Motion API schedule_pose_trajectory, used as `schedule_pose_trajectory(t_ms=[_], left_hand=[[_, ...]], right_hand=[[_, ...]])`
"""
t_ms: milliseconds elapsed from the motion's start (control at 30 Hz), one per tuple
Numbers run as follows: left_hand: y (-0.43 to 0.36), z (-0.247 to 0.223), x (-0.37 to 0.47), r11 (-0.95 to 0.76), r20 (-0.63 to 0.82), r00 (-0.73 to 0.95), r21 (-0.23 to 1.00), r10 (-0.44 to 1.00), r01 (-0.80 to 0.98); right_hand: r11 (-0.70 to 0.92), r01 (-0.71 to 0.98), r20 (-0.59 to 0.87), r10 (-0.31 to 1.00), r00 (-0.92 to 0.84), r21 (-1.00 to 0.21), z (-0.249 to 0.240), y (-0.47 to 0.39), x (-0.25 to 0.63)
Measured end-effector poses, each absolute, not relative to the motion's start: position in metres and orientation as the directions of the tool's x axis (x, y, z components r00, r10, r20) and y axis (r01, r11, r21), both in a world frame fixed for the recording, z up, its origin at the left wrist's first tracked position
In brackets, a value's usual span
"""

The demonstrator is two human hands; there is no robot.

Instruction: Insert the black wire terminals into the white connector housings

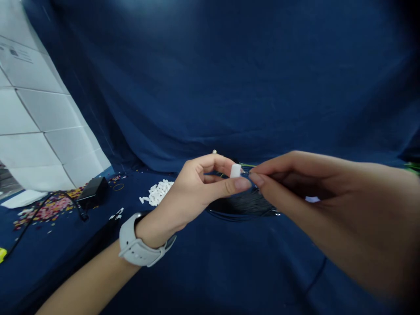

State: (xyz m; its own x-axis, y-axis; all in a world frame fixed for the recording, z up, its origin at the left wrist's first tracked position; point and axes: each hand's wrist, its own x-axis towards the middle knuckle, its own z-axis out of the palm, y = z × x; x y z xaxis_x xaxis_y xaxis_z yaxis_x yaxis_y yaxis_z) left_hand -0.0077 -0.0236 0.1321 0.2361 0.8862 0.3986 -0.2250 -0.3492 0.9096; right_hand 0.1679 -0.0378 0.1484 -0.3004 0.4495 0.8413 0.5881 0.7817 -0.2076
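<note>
My left hand (200, 186), with a grey watch band (136, 245) on its wrist, pinches a small white block-shaped piece (235, 170) between thumb and fingers. Just to its right, my right hand (305, 188) has thumb and index finger pressed together on the tip of a thin wire (246, 172). The fingertips of both hands are close but apart. Below and behind them lies a bundle of black wires (244, 205), partly hidden by the hands.
A pile of small white pieces (159, 192) lies left of my left hand. Farther left are a black box (93, 191) with a cable, scattered coloured bits (54, 208) and white panels (39, 109). Blue cloth (229, 78) hangs behind.
</note>
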Motion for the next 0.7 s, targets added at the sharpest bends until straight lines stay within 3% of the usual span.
schedule_pose_trajectory(t_ms=[233,700], left_hand=[[-0.027,0.13,-0.002,-0.198,0.311,0.299,0.914,0.902,-0.355],[-0.034,0.129,-0.01,-0.22,0.332,0.32,0.914,0.887,-0.34]], right_hand=[[0.785,0.591,0.85,0.431,-0.304,-0.187,0.151,-0.042,0.169],[0.828,0.56,0.848,0.271,-0.454,0.035,0.158,-0.043,0.169]])
